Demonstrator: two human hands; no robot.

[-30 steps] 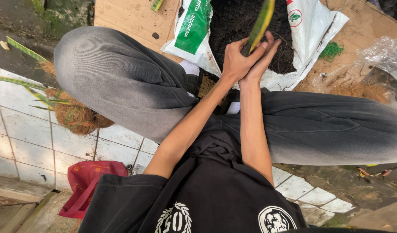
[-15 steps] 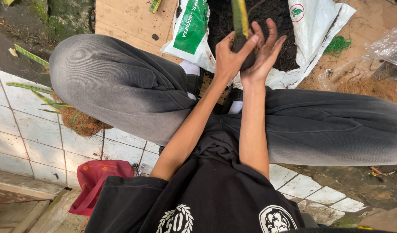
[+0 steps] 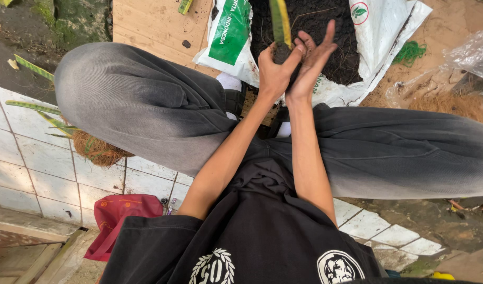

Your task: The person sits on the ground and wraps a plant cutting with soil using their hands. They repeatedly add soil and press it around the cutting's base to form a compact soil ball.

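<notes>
Outdoors, on pale floor tiles point(image 3: 21, 173) beside a cardboard sheet point(image 3: 147, 26), a person squats over an open white sack of dark soil point(image 3: 325, 37). Left hand point(image 3: 275, 73) pinches the soil-caked base of a long green-yellow leaf cutting point(image 3: 280, 21), upright above the sack; right hand point(image 3: 312, 60), fingers spread, presses against it. Packing soil evenly around the base, with a steady pinch, would likely keep the clump together.
</notes>
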